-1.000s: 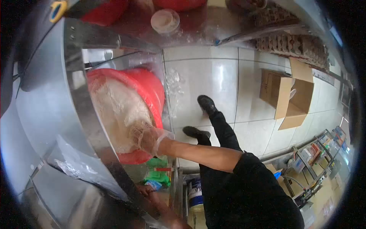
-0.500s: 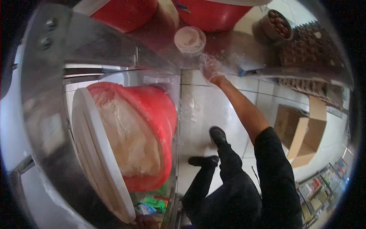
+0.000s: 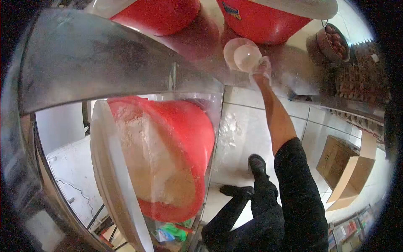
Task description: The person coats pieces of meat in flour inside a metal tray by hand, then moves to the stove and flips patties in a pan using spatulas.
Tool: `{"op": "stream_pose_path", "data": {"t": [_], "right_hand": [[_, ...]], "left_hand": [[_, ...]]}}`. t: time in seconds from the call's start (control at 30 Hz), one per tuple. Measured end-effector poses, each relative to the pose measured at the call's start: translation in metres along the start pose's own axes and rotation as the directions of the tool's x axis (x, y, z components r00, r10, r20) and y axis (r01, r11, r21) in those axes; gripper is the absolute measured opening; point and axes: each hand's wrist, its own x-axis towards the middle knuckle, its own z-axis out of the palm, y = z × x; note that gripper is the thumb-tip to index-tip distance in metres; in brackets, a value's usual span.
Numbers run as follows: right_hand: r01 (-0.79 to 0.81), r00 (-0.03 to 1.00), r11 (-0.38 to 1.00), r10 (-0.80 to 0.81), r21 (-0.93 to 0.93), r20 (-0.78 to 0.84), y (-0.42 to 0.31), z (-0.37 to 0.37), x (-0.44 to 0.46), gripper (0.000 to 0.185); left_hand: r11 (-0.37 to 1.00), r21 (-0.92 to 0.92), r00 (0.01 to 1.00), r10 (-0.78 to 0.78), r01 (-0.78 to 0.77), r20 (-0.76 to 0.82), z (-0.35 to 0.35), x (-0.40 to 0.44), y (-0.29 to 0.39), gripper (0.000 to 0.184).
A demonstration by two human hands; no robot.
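Observation:
My right hand (image 3: 262,69), in a clear plastic glove, is closed on the rim of a small translucent round bowl (image 3: 247,58). The bowl overlaps a pale round tub (image 3: 231,47) on the metal counter (image 3: 289,63); whether it is inside or just above the tub I cannot tell. Below the counter, at left, a large red bucket (image 3: 191,126) holds pale flour-like powder (image 3: 155,164). Its whitish lid (image 3: 111,168) leans against the opening. My left hand is out of the picture.
Two more red buckets, one at left (image 3: 163,17) and one at right (image 3: 268,25), stand on the counter. A metal pot (image 3: 333,44) of brownish eggs and stacked egg trays (image 3: 361,75) are at right. An open cardboard box (image 3: 348,172) sits on the tiled floor.
My right hand has lifted or tipped the small bowl, which now shows its smooth round side. The view has shifted, and the dark shape at the lid's lower edge has gone out of sight.

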Motion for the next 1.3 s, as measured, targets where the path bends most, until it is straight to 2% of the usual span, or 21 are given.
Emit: {"op": "stream_pose_path", "data": {"t": [0.03,0.23,0.27,0.3,0.33,0.4,0.5,0.53,0.57,0.63,0.73,0.77,0.87,0.97,1.0,1.03,1.07,1.13,1.17,1.2,1.3], "right_hand": [[0.069,0.994,0.956,-0.041,0.285,-0.106,0.014,-0.006,-0.009,0.024],[0.106,0.943,0.975,-0.035,-0.198,0.330,-0.038,-0.069,-0.036,0.011],[-0.433,0.881,0.865,0.346,0.253,0.324,-0.070,-0.078,-0.054,0.010],[-0.744,0.639,0.323,0.600,0.585,0.481,-0.097,-0.087,-0.067,0.010],[-0.755,0.629,0.318,0.600,0.574,0.494,-0.117,-0.098,-0.081,0.010],[-0.919,0.383,0.161,0.588,0.361,0.712,-0.153,-0.118,-0.114,0.015],[-0.896,0.378,0.064,0.628,0.439,0.681,-0.254,-0.142,-0.163,0.023],[-0.896,0.372,0.057,0.639,0.441,0.673,-0.284,-0.150,-0.173,0.023],[-0.895,0.358,-0.015,0.570,0.446,0.739,-0.310,-0.157,-0.181,0.028],[-0.891,0.338,-0.098,0.508,0.443,0.792,-0.353,-0.160,-0.197,0.035],[-0.866,0.338,-0.079,0.634,0.493,0.695,-0.416,-0.149,-0.205,0.032],[-0.892,0.417,0.151,0.643,0.427,0.643,-0.442,-0.146,-0.204,0.033],[-0.709,0.599,0.683,0.449,0.177,0.663,-0.472,-0.128,-0.215,0.043],[-0.178,0.641,0.984,0.114,0.003,0.759,-0.496,-0.076,-0.209,0.072],[0.035,0.695,0.993,-0.106,0.114,0.712,-0.502,-0.059,-0.210,0.071],[0.038,0.697,0.993,-0.109,0.115,0.709,-0.499,-0.037,-0.211,0.071],[0.471,0.596,0.866,-0.174,-0.166,0.784,-0.511,-0.023,-0.209,0.069],[0.856,0.437,0.300,0.013,-0.421,0.899,-0.523,-0.023,-0.210,0.063],[0.938,0.346,-0.027,0.107,-0.345,0.932,-0.541,-0.028,-0.207,0.061],[0.867,0.371,0.297,0.149,-0.400,0.916,-0.536,-0.020,-0.205,0.060],[0.638,0.409,0.642,0.184,-0.424,0.894,-0.510,-0.005,-0.231,0.051]], "left_hand": [[1.000,-0.005,1.000,0.000,0.000,-0.022,-0.004,-0.003,0.003,0.037],[0.994,-0.113,0.987,-0.018,0.000,-0.160,-0.034,-0.016,0.022,0.030],[0.990,-0.142,0.979,-0.017,-0.012,-0.205,-0.040,-0.022,0.029,0.029],[0.983,-0.179,0.966,-0.021,-0.026,-0.257,-0.047,-0.025,0.034,0.028],[0.977,-0.208,0.948,-0.025,-0.044,-0.318,-0.055,-0.031,0.040,0.026],[0.966,-0.243,0.909,-0.023,-0.087,-0.417,-0.066,-0.042,0.052,0.024],[0.994,-0.015,0.826,0.081,-0.108,-0.558,-0.083,-0.043,0.065,0.037],[0.980,-0.201,0.956,-0.070,0.012,-0.286,-0.096,-0.036,0.076,0.037],[0.921,-0.345,0.983,-0.179,0.181,0.036,-0.108,-0.030,0.081,0.037],[0.938,-0.310,0.987,-0.163,0.151,-0.011,-0.107,-0.029,0.082,0.037],[0.954,-0.275,0.989,-0.136,0.116,-0.055,-0.102,-0.027,0.078,0.038],[0.955,-0.272,0.989,-0.135,0.115,-0.054,-0.101,-0.026,0.077,0.038],[0.956,-0.266,0.989,-0.141,0.125,-0.041,-0.103,-0.028,0.074,0.038],[0.960,-0.247,0.989,-0.143,0.132,-0.029,-0.101,-0.028,0.074,0.038],[0.960,-0.242,0.989,-0.148,0.138,-0.022,-0.100,-0.026,0.075,0.038],[0.962,-0.233,0.989,-0.147,0.139,-0.020,-0.101,-0.029,0.074,0.039],[0.963,-0.232,0.989,-0.148,0.140,-0.017,-0.101,-0.027,0.076,0.039],[0.965,-0.222,0.989,-0.145,0.138,-0.013,-0.103,-0.027,0.075,0.039],[0.967,-0.215,0.989,-0.145,0.139,-0.014,-0.103,-0.027,0.073,0.039],[0.967,-0.215,0.990,-0.143,0.136,-0.015,-0.105,-0.028,0.073,0.040],[0.969,-0.210,0.990,-0.138,0.132,-0.014,-0.108,-0.029,0.070,0.040]]}}
